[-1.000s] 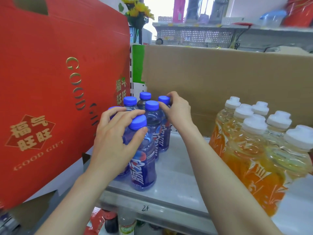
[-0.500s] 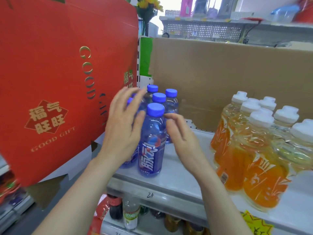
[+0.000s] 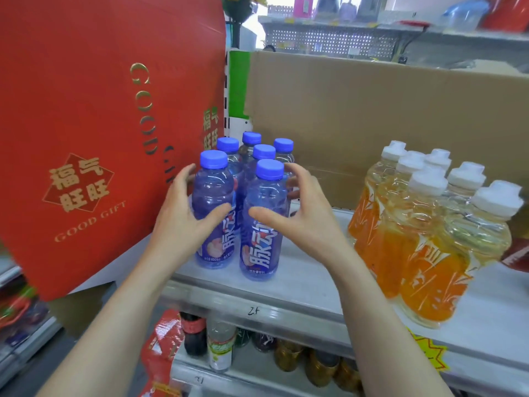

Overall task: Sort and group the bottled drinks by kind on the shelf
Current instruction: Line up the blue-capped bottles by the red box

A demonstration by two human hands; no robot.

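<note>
Several blue-capped bottles of a purple-blue drink stand in a tight cluster at the left of the grey shelf. My left hand curls around the front-left bottle, thumb across its front. My right hand wraps the front-right bottle the same way, fingers behind it. To the right stands a separate group of orange drink bottles with white caps.
A big red gift box leans close against the left side of the blue bottles. A brown cardboard sheet forms the back wall. A bare strip of shelf separates the two groups. The lower shelf holds assorted bottles and cans.
My right hand came off the rear bottle caps and moved forward. A second front bottle now shows beside the first, and both hands have closed around the front pair.
</note>
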